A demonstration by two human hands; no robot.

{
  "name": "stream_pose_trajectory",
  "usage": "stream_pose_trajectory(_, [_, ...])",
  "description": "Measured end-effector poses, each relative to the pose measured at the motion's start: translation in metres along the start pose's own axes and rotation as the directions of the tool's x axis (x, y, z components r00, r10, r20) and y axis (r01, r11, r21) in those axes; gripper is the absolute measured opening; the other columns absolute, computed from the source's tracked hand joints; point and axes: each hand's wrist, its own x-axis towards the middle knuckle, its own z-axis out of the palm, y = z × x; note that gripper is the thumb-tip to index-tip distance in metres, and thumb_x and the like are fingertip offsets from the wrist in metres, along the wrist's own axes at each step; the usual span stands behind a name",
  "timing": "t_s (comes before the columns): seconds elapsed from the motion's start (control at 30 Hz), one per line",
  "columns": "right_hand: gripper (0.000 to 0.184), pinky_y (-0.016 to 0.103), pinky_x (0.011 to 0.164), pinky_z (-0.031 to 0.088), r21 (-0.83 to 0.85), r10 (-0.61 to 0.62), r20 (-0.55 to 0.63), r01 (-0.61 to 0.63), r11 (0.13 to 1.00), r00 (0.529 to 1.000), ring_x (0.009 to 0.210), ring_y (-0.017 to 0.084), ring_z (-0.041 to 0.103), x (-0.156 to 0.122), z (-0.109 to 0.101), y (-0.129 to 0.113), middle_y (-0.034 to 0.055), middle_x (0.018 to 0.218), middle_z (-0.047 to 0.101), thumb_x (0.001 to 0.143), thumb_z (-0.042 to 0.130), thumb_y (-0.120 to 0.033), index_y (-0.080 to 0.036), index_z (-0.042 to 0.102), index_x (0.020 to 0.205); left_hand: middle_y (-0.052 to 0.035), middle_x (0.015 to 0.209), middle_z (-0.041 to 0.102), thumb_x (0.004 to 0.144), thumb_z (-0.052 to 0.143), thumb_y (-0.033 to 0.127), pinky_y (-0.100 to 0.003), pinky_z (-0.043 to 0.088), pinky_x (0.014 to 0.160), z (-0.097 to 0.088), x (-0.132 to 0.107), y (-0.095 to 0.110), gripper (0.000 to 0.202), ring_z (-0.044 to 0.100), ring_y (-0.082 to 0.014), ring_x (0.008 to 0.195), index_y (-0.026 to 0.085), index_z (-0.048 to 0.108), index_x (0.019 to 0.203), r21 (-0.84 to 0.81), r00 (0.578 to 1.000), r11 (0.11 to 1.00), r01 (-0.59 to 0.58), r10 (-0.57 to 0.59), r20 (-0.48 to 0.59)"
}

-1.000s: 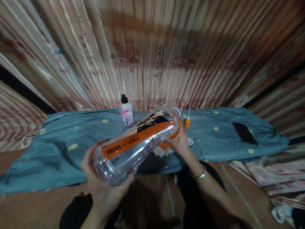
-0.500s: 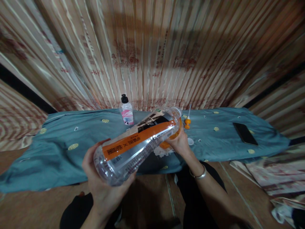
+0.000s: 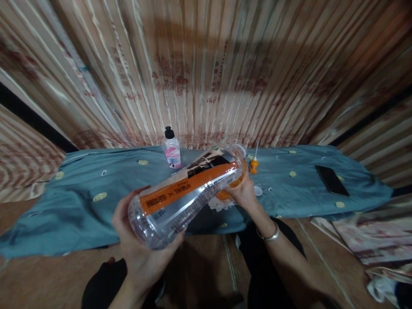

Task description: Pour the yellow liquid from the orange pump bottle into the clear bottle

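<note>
A large clear plastic drink bottle (image 3: pixel 189 184) with an orange and black label lies tilted across the middle, its neck pointing up to the right. My left hand (image 3: pixel 141 240) is closed around its base. Behind the neck stands an orange bottle (image 3: pixel 224 195), mostly hidden; my right hand (image 3: pixel 243 189) wraps around it just below the clear bottle's mouth. Whether the mouth meets the orange bottle's opening is hidden. A white lacy mat (image 3: pixel 220 205) shows under the orange bottle. To its right lie an orange pump top (image 3: pixel 254 165) with a pale tube and a small white disc (image 3: pixel 258 190).
A small clear bottle (image 3: pixel 173 153) with a black cap and pink label stands at the back. A black phone (image 3: pixel 332 180) lies on the right of the teal cloth (image 3: pixel 74 201). Pleated curtains (image 3: pixel 206 77) hang close behind the table.
Almost nothing differs. The clear bottle and my left hand have shifted very slightly to the right in view; both hands keep their hold.
</note>
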Motion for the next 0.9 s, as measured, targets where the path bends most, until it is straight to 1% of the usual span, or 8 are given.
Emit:
stream_pose_trajectory(0.13, [0.112,0.060,0.100,0.068,-0.017,0.013,0.018,-0.013,1.000,1.000,0.124,0.046,0.079,0.0001,-0.0011,-0.0027,0.0203,0.135,0.079,0.066,0.087,-0.051,-0.017,0.043,0.163,0.0027,0.137,0.068,0.060,0.099,0.047,-0.031,0.066,0.099,0.0004,-0.0009,0.0006,0.106,0.073,-0.0215,0.118,0.054,0.057,0.157,-0.001,1.000,1.000,0.004,-0.004,0.007])
stream_pose_trajectory(0.3, [0.107,0.063,0.104,0.065,-0.005,0.057,0.018,-0.057,0.998,0.998,0.130,0.049,0.076,0.0001,-0.0028,-0.0056,0.0233,0.136,0.078,0.063,0.086,-0.052,-0.015,0.049,0.156,0.0006,0.137,0.069,0.063,0.098,0.050,-0.036,0.068,0.097,-0.0007,-0.0002,0.0012,0.105,0.074,-0.0248,0.116,0.053,0.055,0.159,0.010,1.000,1.000,0.002,-0.002,0.001])
stream_pose_trajectory(0.4, [0.104,0.063,0.106,0.065,0.009,0.049,0.009,-0.049,0.999,0.999,0.131,0.049,0.075,0.0000,-0.0027,-0.0051,0.0219,0.136,0.079,0.063,0.087,-0.051,-0.016,0.051,0.155,-0.0014,0.136,0.070,0.063,0.099,0.049,-0.038,0.070,0.094,-0.0014,0.0002,0.0008,0.106,0.075,-0.0262,0.114,0.050,0.056,0.159,0.005,1.000,1.000,-0.007,0.007,-0.001])
stream_pose_trajectory(0.5, [0.105,0.062,0.105,0.065,0.002,0.050,0.007,-0.050,0.999,0.999,0.127,0.048,0.078,-0.0004,-0.0020,-0.0038,0.0204,0.133,0.080,0.063,0.088,-0.051,-0.017,0.051,0.155,-0.0021,0.135,0.070,0.060,0.099,0.047,-0.039,0.070,0.093,-0.0006,-0.0001,0.0000,0.107,0.075,-0.0273,0.113,0.050,0.057,0.159,0.000,1.000,1.000,0.002,-0.002,-0.010])
stream_pose_trajectory(0.63, [0.103,0.060,0.104,0.066,-0.004,0.041,-0.001,-0.041,0.999,0.999,0.126,0.047,0.078,-0.0011,-0.0014,-0.0023,0.0197,0.133,0.080,0.064,0.088,-0.050,-0.018,0.051,0.155,-0.0031,0.135,0.070,0.059,0.099,0.046,-0.045,0.071,0.092,0.0018,-0.0007,0.0006,0.107,0.075,-0.0308,0.113,0.050,0.058,0.157,0.000,1.000,1.000,0.018,-0.018,-0.011])
stream_pose_trajectory(0.7, [0.104,0.061,0.104,0.066,-0.010,0.046,0.000,-0.046,0.999,0.999,0.127,0.047,0.077,-0.0013,-0.0015,-0.0018,0.0198,0.133,0.080,0.064,0.089,-0.050,-0.018,0.051,0.155,-0.0031,0.135,0.070,0.060,0.099,0.047,-0.044,0.072,0.090,0.0025,-0.0006,0.0016,0.105,0.076,-0.0300,0.112,0.050,0.058,0.157,-0.001,1.000,1.000,0.019,-0.019,-0.016])
stream_pose_trajectory(0.8, [0.106,0.061,0.104,0.066,-0.021,0.039,0.011,-0.038,0.999,0.999,0.126,0.047,0.078,-0.0013,-0.0019,-0.0014,0.0200,0.134,0.080,0.064,0.090,-0.050,-0.018,0.050,0.157,-0.0028,0.135,0.070,0.062,0.099,0.046,-0.042,0.071,0.093,0.0019,-0.0003,0.0025,0.103,0.075,-0.0285,0.114,0.050,0.058,0.157,0.007,1.000,1.000,0.019,-0.019,-0.005])
stream_pose_trajectory(0.9, [0.107,0.060,0.104,0.066,-0.019,0.027,0.010,-0.026,0.999,1.000,0.128,0.046,0.077,-0.0009,-0.0022,-0.0015,0.0202,0.135,0.079,0.064,0.090,-0.051,-0.018,0.049,0.157,-0.0030,0.136,0.070,0.061,0.099,0.047,-0.044,0.071,0.092,0.0001,-0.0008,0.0022,0.105,0.075,-0.0297,0.114,0.050,0.057,0.158,0.007,1.000,1.000,0.014,-0.014,0.002])
